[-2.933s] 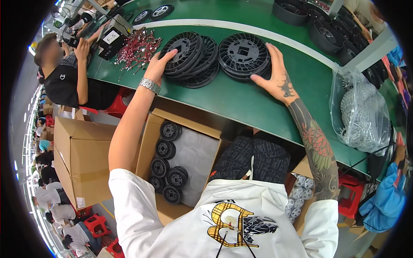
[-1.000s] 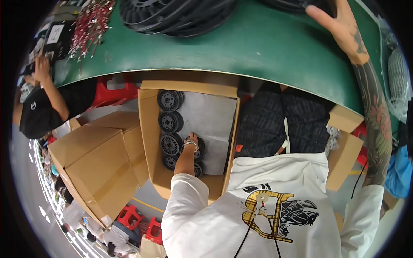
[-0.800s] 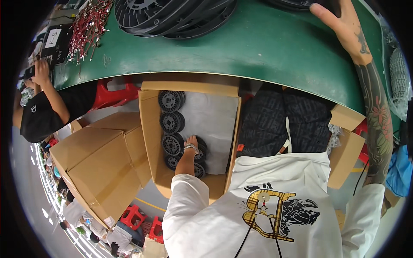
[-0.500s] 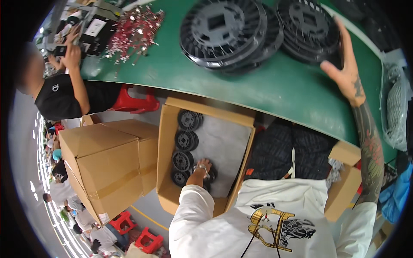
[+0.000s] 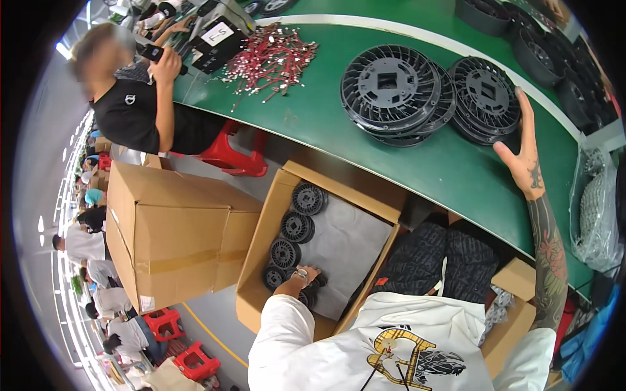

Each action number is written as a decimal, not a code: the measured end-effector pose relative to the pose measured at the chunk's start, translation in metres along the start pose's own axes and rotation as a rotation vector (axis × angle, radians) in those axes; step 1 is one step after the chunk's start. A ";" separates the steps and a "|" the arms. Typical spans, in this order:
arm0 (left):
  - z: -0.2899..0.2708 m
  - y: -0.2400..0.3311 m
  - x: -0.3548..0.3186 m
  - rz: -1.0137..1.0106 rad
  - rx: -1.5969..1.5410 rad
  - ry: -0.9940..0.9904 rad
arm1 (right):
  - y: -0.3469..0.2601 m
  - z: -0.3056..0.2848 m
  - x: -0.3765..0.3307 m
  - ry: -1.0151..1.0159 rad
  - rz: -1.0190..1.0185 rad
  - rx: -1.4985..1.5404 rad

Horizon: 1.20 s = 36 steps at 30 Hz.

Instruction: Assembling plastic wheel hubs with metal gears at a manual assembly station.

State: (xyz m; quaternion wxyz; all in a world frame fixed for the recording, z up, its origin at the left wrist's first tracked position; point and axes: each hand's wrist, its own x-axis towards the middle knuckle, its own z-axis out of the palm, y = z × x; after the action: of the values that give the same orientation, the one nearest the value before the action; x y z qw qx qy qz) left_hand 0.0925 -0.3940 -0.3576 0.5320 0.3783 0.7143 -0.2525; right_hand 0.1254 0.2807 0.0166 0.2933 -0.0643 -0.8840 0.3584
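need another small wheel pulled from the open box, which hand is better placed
Left. The left hand is already down in the open cardboard box, on the small black wheels. The right hand rests up on the green table beside the black disc stacks.

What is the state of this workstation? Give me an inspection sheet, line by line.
Surface: green table, curved edge, mostly bare in the middle.
Job's things: open cardboard box on the floor, small black wheels in a column along its left side on grey sheet; two stacks of large black ribbed discs on the table.
Clutter: heap of red-and-silver small parts; clear bag of parts at the right.
Grips: left hand down in the box on the wheels; right hand flat against the right disc stack.
Cables: nothing seen.
Surroundings: sealed carton, red stools, a seated co-worker.
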 end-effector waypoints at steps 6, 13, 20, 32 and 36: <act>0.000 -0.007 -0.050 -0.087 -0.196 0.324 | 0.005 -0.006 -0.006 -0.014 0.024 0.044; -0.105 -0.008 -0.179 -0.088 -0.943 1.055 | 0.004 0.001 -0.002 0.007 -0.045 0.019; -0.278 0.002 -0.278 0.731 -1.860 1.477 | 0.005 0.004 -0.004 0.041 -0.016 0.033; -0.458 -0.019 -0.257 0.625 -2.159 1.436 | 0.004 0.000 -0.007 0.065 0.042 0.046; -0.503 -0.012 -0.233 0.469 -2.031 1.629 | 0.010 -0.004 -0.008 0.058 0.035 0.011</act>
State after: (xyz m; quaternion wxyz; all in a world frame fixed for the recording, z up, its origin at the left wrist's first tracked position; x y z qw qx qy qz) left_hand -0.1693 -0.0809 0.0180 0.0291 -0.0295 0.6159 0.7868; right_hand 0.1333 0.2872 0.0081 0.3127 -0.0884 -0.8719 0.3664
